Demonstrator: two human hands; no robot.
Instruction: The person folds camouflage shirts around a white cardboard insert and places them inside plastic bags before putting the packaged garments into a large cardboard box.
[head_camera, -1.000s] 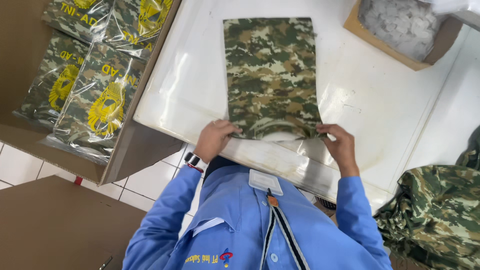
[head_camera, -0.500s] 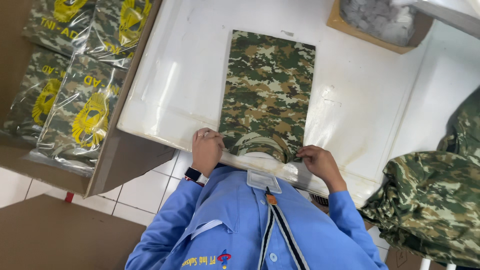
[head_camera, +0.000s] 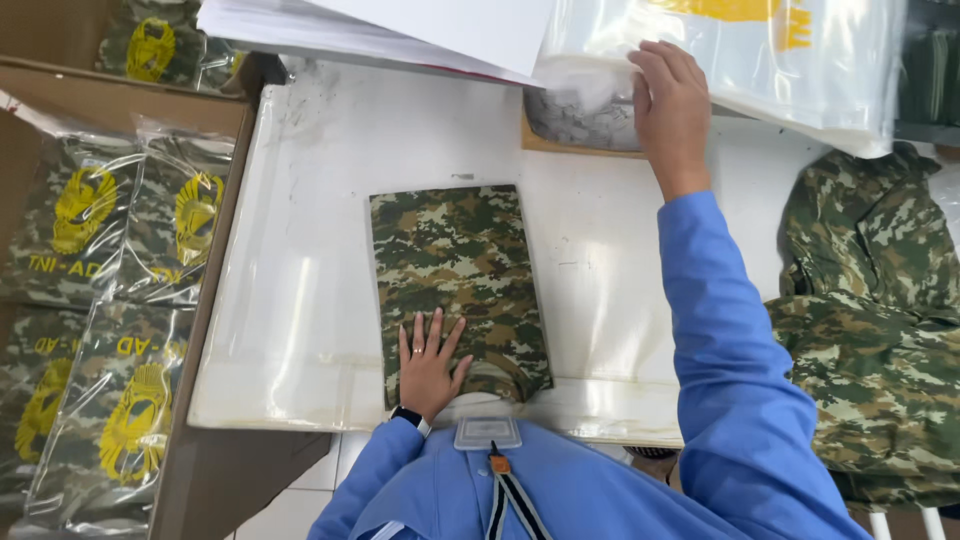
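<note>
White table (head_camera: 300, 200) fills the middle of the frame, its surface covered with a clear plastic sheet.

Right edge: heap of loose camouflage garments (head_camera: 870, 330), unfolded, spilling down past the table's side.

Left edge: cardboard box (head_camera: 215, 300) holding bagged camouflage garments (head_camera: 120, 230), each in clear plastic with a yellow emblem, stacked in overlapping rows.

Top of frame: stack of white sheets (head_camera: 400, 30) overhanging the far table edge; to its right a stack of clear plastic bags (head_camera: 760, 60), one showing yellow print.

Centre: folded camouflage garment (head_camera: 455, 280), a neat upright rectangle lying flat on the table, its near end at the table's lower edge, just above the person's chest.

Upper centre: shallow cardboard tray (head_camera: 580, 125) with pale, crumpled contents, partly hidden under the bag stack.

Right hand (head_camera: 672, 105), arm in blue sleeve stretched to the upper right of the frame, fingers curled over the lower left corner of the clear bags; whether it has pinched one I cannot tell.

Left hand (head_camera: 430, 360), lower centre, lies flat with fingers spread, palm pressed on the near end of the folded garment, gripping nothing. Dark watch at the wrist.
</note>
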